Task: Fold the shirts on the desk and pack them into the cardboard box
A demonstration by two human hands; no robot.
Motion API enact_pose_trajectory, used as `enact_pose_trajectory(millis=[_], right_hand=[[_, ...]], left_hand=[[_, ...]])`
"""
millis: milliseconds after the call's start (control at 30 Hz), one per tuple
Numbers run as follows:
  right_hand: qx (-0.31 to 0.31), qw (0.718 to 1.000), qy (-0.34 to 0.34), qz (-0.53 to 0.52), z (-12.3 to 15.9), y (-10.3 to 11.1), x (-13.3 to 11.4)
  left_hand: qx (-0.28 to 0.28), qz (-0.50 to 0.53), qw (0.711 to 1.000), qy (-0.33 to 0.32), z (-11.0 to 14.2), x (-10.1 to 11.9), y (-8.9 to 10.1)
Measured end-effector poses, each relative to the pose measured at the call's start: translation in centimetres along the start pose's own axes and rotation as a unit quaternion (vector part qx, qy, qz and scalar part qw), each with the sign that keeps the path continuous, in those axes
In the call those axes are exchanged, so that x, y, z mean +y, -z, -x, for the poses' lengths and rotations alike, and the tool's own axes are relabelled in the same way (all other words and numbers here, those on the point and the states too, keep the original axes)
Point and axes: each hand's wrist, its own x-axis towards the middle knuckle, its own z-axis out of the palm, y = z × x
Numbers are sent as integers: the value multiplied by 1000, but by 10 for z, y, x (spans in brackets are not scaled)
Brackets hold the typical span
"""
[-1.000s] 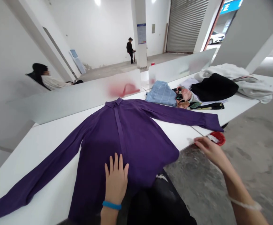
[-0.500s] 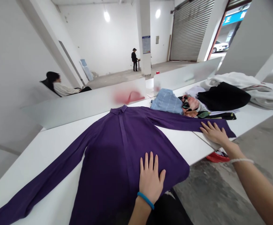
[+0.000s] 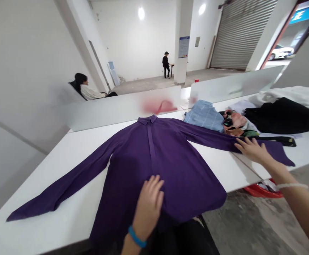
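The left hand (image 3: pixel 147 209), wearing a blue wristband (image 3: pixel 136 236), is resting with its fingers loosely spread on the lower body of a purple long-sleeved shirt (image 3: pixel 154 170), and the right hand (image 3: pixel 252 150), wearing a white bracelet (image 3: pixel 292 185), is lying spread on the shirt's sleeve near the cuff; neither hand is pinching the cloth. The shirt is lying flat on a white counter (image 3: pixel 220 173), its collar pointing away and its sleeves stretching out to both sides. Beyond the right sleeve, a blue checked shirt (image 3: pixel 203 115), a patterned cloth (image 3: pixel 232 124) and a black garment (image 3: pixel 282 115) are lying heaped on the counter, while a red basin (image 3: pixel 260 191) is sitting on the floor below its edge.
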Motion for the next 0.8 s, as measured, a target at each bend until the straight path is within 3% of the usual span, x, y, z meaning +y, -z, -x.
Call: enact_pose_trajectory(millis=[100, 233, 333, 433, 500, 567, 633, 700, 800], right_hand=[[-99, 992, 71, 32, 1, -12, -84], [-186, 933, 308, -22, 18, -16, -238], [-210, 869, 431, -119, 36, -15, -346], [-231, 799, 523, -185, 55, -29, -423], [-252, 772, 551, -190, 67, -48, -452], [-271, 766, 555, -176, 77, -69, -466], [-281, 770, 546, -172, 84, -87, -470], [-284, 775, 534, -181, 87, -97, -467], [-288, 777, 526, -192, 87, -99, -463]], left_hand=[[78, -86, 988, 103, 40, -83, 37], [111, -196, 957, 185, 98, -177, 84], [104, -234, 936, 243, 128, -208, 104], [67, -256, 925, 272, 138, -215, 110], [56, -266, 920, 284, 137, -218, 116], [78, -282, 905, 310, 133, -224, 124], [122, -312, 869, 364, 127, -234, 135], [129, -327, 835, 423, 122, -248, 144], [87, -318, 829, 451, 113, -268, 160]])
